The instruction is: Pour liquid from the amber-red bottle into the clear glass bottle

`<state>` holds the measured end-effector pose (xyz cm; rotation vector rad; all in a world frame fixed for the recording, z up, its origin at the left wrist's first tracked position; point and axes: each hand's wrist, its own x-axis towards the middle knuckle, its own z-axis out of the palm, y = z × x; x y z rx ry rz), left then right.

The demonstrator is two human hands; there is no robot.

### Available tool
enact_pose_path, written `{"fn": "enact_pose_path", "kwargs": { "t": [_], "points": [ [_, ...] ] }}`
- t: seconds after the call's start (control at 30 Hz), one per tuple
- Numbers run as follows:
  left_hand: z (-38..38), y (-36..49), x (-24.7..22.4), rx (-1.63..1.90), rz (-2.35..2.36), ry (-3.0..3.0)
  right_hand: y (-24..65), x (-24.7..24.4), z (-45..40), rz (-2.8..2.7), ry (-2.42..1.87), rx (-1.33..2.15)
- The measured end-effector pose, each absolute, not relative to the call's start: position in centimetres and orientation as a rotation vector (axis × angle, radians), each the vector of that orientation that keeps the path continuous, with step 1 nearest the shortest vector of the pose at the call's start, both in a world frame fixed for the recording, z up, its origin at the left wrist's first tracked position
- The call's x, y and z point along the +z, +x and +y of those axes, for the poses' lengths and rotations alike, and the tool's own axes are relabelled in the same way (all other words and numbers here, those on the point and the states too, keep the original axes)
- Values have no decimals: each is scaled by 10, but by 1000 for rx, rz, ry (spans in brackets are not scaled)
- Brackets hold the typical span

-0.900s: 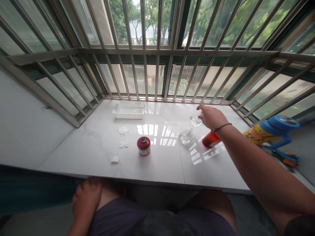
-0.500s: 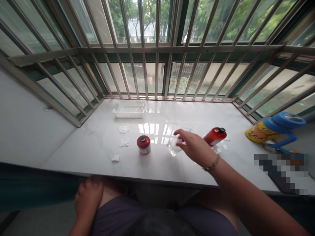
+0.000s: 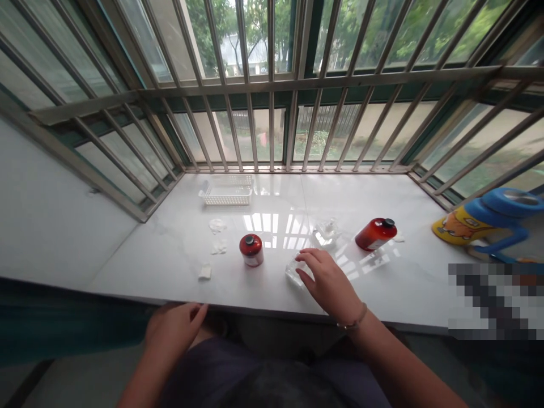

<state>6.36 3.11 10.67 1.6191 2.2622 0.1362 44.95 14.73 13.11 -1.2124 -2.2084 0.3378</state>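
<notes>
My right hand (image 3: 329,280) is low over the white counter (image 3: 259,289), with its fingers curved round a small clear container (image 3: 294,273). The fingers partly cover this container, and its exact kind cannot be made out. Just behind the hand is another clear, bottle-like piece (image 3: 325,233). To the left stands a squat red bottle (image 3: 251,250) with a black cap. My left hand (image 3: 176,328) is at the counter's front edge over my lap, holding nothing visible, its thumb and fingers slightly apart.
A taller red bottle (image 3: 376,234) leans or lies at right. White crumpled scraps (image 3: 218,225) and a folded white piece (image 3: 204,272) lie at left. A white perforated basket (image 3: 227,199) is at the back, before the barred window. A blue-and-yellow flask (image 3: 463,221) is far right.
My right hand has moved toward me, and the clear container has shifted nearer with it. The other clear piece is now uncovered. My left hand has risen from my leg to the counter's edge.
</notes>
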Motion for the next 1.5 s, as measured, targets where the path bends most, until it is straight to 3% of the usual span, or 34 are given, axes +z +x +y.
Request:
{"fn": "enact_pose_path", "kwargs": {
  "t": [0.17,0.27,0.53,0.9,1.5],
  "points": [
    [68,129,143,828,2018,1683,450,128,111,-2051,-1175,364],
    [103,151,137,1002,1923,1831,449,134,84,-2033,-1082,471],
    [159,171,108,1037,1761,1439,453,154,47,-2011,-983,693],
    [66,198,170,756,1364,1541,448,172,62,-1947,-1058,713],
    [32,221,161,647,1438,1759,443,171,65,-1855,-1153,871]
  ]
}}
